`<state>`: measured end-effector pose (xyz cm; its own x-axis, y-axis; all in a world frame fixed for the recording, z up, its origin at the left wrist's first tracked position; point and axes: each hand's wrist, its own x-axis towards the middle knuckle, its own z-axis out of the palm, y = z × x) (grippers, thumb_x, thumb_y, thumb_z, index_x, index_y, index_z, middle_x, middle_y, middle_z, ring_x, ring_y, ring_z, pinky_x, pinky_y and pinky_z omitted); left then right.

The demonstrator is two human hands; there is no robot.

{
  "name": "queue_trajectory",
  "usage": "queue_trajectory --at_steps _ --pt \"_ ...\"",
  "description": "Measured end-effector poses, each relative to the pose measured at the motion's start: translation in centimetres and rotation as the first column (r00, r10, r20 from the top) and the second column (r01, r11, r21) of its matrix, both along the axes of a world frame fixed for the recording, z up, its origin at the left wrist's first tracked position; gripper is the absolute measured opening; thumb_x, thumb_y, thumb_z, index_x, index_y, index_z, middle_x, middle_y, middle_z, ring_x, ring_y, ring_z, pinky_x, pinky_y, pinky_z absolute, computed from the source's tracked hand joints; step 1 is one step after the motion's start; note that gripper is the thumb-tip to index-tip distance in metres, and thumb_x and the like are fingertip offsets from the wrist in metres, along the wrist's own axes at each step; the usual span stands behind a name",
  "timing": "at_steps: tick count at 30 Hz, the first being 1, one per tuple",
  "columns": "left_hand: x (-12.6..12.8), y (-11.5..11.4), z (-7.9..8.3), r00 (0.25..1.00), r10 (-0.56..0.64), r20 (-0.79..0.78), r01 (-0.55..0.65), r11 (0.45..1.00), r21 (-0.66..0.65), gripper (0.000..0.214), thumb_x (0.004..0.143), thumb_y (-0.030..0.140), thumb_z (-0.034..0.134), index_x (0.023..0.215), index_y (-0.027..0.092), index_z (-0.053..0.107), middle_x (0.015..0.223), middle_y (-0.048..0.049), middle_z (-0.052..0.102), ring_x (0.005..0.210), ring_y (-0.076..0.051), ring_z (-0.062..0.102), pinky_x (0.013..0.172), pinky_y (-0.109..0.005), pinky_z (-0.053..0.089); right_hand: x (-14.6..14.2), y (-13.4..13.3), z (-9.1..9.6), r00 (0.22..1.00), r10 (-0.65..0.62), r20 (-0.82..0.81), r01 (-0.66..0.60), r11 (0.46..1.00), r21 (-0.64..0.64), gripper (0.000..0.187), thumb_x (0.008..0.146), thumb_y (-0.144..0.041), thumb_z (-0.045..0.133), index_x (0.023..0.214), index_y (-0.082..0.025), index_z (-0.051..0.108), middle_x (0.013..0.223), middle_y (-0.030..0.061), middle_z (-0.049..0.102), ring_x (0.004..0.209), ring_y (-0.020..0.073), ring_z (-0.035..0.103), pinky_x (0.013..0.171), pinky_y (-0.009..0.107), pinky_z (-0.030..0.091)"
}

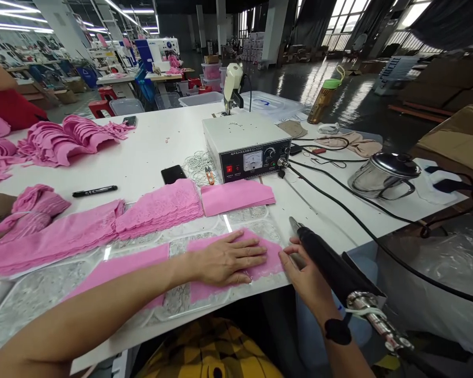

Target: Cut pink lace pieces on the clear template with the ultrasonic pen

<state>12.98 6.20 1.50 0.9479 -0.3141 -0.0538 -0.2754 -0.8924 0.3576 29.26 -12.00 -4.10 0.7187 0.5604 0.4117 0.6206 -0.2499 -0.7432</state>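
Observation:
My left hand (226,259) lies flat with fingers stretched out on a pink lace fabric piece (266,252) at the front edge of the white table (157,147). My right hand (307,275) is curled around a black handheld tool (327,260) with a metal tip, its fingertips touching the right edge of the pink piece. A black cable (358,220) runs from the tool's area to a white control box (246,147) with a meter and knobs. A clear patterned mat (35,294) lies under the fabric.
Stacks of pink fabric (160,207) and folded pink pieces (236,196) lie behind my hands. A phone (173,173), marker (94,191), small snips (209,176), steel pot (384,176) and bottle (325,100) sit on the table. Another person's arm (0,79) shows far left.

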Motion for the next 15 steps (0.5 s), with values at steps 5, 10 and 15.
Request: queue_trajectory --at_steps 5,10,15 --pt "0.0 0.0 -0.1 1.000 0.004 0.022 -0.004 1.000 -0.029 0.055 0.103 0.045 0.035 0.151 0.017 0.035 0.157 -0.0055 0.033 0.150 -0.021 0.021 0.124 -0.044 -0.006 -0.5 0.1 0.2 0.999 -0.022 -0.033 0.022 1.000 0.007 0.039 0.084 -0.058 0.053 0.070 -0.022 0.061 0.097 0.0084 0.066 0.093 0.0233 0.062 0.091 0.046 0.049" --pt "0.2 0.0 -0.4 0.998 -0.016 0.058 0.020 0.998 -0.055 0.053 0.102 0.041 0.041 0.150 0.019 0.037 0.156 -0.0043 0.036 0.149 -0.021 0.023 0.124 -0.045 -0.003 -0.2 -0.7 0.1 0.996 -0.081 -0.043 0.080 0.996 -0.032 0.041 0.084 -0.061 0.052 0.078 -0.022 0.062 0.089 0.0081 0.067 0.084 0.0239 0.063 0.087 0.047 0.050" --pt "0.5 0.2 -0.4 0.997 -0.044 0.067 0.048 0.997 -0.059 0.050 0.101 0.039 0.044 0.147 0.020 0.042 0.154 -0.0037 0.039 0.147 -0.020 0.028 0.123 -0.045 -0.008 0.4 -1.3 0.8 0.998 -0.027 -0.056 0.021 0.995 -0.100 0.037 0.080 -0.060 0.056 0.076 -0.024 0.063 0.085 0.0056 0.068 0.073 0.0229 0.064 0.082 0.047 0.053"
